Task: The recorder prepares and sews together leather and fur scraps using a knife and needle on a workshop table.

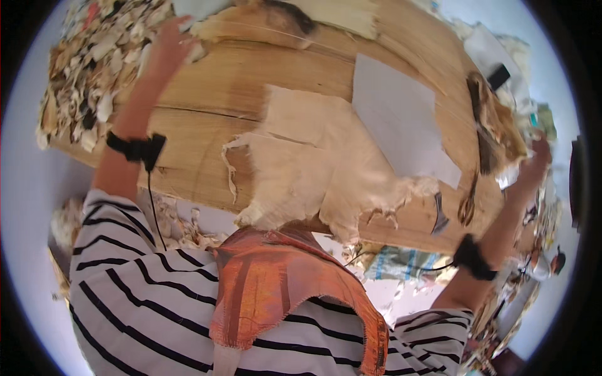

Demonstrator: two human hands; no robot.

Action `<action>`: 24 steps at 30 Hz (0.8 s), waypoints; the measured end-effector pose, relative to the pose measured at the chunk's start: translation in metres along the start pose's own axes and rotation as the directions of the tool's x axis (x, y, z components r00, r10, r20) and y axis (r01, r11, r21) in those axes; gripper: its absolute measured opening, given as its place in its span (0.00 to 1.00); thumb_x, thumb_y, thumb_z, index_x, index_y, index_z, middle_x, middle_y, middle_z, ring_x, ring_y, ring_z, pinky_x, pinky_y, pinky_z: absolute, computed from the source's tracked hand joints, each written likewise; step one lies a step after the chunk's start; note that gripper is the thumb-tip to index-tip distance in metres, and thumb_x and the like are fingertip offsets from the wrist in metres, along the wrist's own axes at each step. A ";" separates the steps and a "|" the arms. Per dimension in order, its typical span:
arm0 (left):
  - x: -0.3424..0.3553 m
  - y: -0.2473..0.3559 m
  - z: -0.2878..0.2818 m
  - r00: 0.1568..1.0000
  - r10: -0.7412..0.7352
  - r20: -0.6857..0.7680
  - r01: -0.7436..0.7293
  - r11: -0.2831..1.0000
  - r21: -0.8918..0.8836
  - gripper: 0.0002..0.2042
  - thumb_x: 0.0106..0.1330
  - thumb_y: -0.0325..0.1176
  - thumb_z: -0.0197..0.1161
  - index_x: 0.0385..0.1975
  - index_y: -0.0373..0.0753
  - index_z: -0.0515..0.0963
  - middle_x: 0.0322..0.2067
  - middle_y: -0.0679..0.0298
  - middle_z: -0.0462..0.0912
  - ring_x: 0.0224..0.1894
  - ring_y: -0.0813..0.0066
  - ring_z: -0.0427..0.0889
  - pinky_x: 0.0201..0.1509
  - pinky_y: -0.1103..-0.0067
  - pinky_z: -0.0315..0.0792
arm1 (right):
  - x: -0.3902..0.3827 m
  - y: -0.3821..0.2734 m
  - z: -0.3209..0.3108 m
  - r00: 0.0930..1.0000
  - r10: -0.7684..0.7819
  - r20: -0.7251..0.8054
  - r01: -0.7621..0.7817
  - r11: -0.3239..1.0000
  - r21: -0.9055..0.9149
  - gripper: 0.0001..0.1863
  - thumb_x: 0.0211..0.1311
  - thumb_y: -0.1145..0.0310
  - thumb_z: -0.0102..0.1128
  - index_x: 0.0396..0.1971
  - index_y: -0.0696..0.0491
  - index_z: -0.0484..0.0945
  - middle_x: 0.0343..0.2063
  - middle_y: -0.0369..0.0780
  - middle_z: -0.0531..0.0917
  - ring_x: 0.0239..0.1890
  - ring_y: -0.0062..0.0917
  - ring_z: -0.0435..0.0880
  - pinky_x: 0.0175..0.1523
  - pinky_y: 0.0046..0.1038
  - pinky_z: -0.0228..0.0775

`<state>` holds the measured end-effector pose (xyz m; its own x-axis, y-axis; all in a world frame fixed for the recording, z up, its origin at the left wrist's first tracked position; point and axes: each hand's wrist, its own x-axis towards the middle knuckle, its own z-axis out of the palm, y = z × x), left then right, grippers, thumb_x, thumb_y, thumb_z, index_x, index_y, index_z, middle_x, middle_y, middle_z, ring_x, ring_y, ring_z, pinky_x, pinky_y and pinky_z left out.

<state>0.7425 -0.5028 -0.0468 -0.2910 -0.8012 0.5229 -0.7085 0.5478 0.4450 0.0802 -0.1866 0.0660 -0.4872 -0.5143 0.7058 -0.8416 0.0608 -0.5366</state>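
Observation:
My left hand point(169, 44) reaches to the board's far left, blurred, fingers apart, beside scraps and a tan fur piece point(244, 28) with a dark patch. My right hand point(538, 150) is at the far right beside a brown fur piece point(505, 135); its fingers are smeared and partly unclear. A thin pale line stretches across the board's far half between the hands' sides; what it is, I cannot tell. A cream hide point(301, 156) with ragged edges lies in the middle, beside an angular grey sheet point(395, 119). Dark-handled scissors point(466, 203) and a dark narrow piece point(439, 213) lie rightward.
The wooden board point(213, 103) curves across the view. A heap of mixed scraps point(88, 75) covers its left end. A small black object point(498, 76) rests on white material at back right. More scraps lie below the board, with a striped bag point(401, 263). An orange apron point(282, 269) covers my front.

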 end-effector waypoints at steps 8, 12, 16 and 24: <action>-0.157 0.129 0.048 0.867 0.211 0.450 -0.089 0.957 -0.277 0.12 0.59 0.29 0.71 0.44 0.42 0.82 0.45 0.58 0.78 0.52 0.54 0.75 0.59 0.64 0.69 | -0.247 -0.177 0.223 0.529 -0.525 0.666 0.201 0.840 0.503 0.09 0.59 0.64 0.69 0.39 0.45 0.83 0.32 0.37 0.84 0.45 0.35 0.80 0.60 0.41 0.58; -0.170 0.132 0.058 0.886 0.017 0.463 0.062 0.986 -0.154 0.11 0.61 0.36 0.71 0.41 0.42 0.81 0.46 0.58 0.76 0.55 0.54 0.75 0.61 0.63 0.69 | -0.256 -0.202 0.240 0.516 -0.468 0.718 0.125 0.869 0.478 0.08 0.58 0.63 0.70 0.35 0.46 0.81 0.32 0.36 0.83 0.43 0.35 0.79 0.58 0.40 0.58; -0.170 0.128 0.063 0.912 -0.156 0.381 0.176 0.984 -0.018 0.12 0.60 0.36 0.72 0.42 0.42 0.82 0.47 0.59 0.77 0.55 0.54 0.75 0.62 0.63 0.68 | -0.265 -0.195 0.246 0.557 -0.460 0.691 0.165 0.877 0.450 0.09 0.57 0.63 0.71 0.35 0.47 0.81 0.31 0.33 0.83 0.40 0.32 0.78 0.56 0.37 0.59; -0.154 0.114 0.069 0.896 0.157 0.415 -0.044 0.962 -0.269 0.15 0.58 0.32 0.73 0.47 0.49 0.85 0.49 0.62 0.78 0.56 0.57 0.74 0.63 0.65 0.67 | -0.267 -0.196 0.246 0.594 -0.415 0.690 0.185 0.904 0.385 0.12 0.57 0.61 0.72 0.39 0.45 0.81 0.31 0.33 0.84 0.40 0.32 0.78 0.56 0.37 0.60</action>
<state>0.6622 -0.3336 -0.1272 -0.6389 -0.7320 0.2367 -0.4957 0.6270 0.6010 0.4327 -0.2719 -0.1307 0.2205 -0.9205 0.3226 -0.7616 -0.3691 -0.5327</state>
